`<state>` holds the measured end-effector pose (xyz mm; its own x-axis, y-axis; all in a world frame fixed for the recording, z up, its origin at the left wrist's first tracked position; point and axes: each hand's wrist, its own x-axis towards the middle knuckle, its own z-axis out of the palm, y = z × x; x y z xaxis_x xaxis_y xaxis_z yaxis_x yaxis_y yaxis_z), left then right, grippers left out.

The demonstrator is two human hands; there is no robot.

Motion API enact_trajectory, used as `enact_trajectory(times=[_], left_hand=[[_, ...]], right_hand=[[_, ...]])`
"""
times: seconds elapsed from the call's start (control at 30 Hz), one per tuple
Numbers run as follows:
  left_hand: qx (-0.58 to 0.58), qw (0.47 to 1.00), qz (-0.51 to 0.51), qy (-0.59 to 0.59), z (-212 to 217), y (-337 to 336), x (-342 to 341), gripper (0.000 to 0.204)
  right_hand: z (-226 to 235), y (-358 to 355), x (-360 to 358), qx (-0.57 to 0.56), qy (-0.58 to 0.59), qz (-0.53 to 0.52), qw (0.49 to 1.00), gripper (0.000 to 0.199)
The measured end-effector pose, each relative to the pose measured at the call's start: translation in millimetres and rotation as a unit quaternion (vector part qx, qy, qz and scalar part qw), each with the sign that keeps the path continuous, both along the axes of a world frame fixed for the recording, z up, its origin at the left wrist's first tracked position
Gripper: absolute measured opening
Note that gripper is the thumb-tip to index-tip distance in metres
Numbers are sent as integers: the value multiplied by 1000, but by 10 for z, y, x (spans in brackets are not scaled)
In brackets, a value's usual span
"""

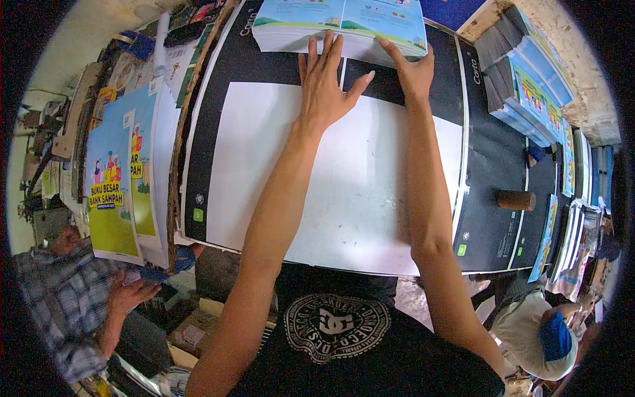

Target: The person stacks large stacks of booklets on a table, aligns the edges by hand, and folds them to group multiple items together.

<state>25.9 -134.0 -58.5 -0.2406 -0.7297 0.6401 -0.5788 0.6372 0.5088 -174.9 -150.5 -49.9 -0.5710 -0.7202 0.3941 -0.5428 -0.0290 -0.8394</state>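
Barely started by the look of it: left hand (324, 83) spread flat, right hand (411, 69) gripping the booklet stack (340, 26), white sheet (344, 178) bare, nothing moved over yet.

The person wore a black short-sleeved cotton T-shirt (370, 357) that carried a round white printed emblem (336, 327) on the chest, ringed with lettering around a central blocky motif. Both forearms were bare from the elbow down. The left hand (324, 83) and the right hand (413, 69) bore no gloves, rings or watch.
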Motion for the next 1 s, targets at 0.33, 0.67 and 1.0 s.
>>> enact_trajectory(times=[0.33,0.67,1.0], left_hand=[[8,1000,-8,0,2,0,4,92],[5,1000,-14,11,30,18,7,89],[2,1000,-23,19,43,22,-8,88]], right_hand=[[-22,2,-12,-2,15,0,1000,88],[37,16,14,17,-47,-3,999,101],[22,12,20,-12,-31,-11,999,97]])
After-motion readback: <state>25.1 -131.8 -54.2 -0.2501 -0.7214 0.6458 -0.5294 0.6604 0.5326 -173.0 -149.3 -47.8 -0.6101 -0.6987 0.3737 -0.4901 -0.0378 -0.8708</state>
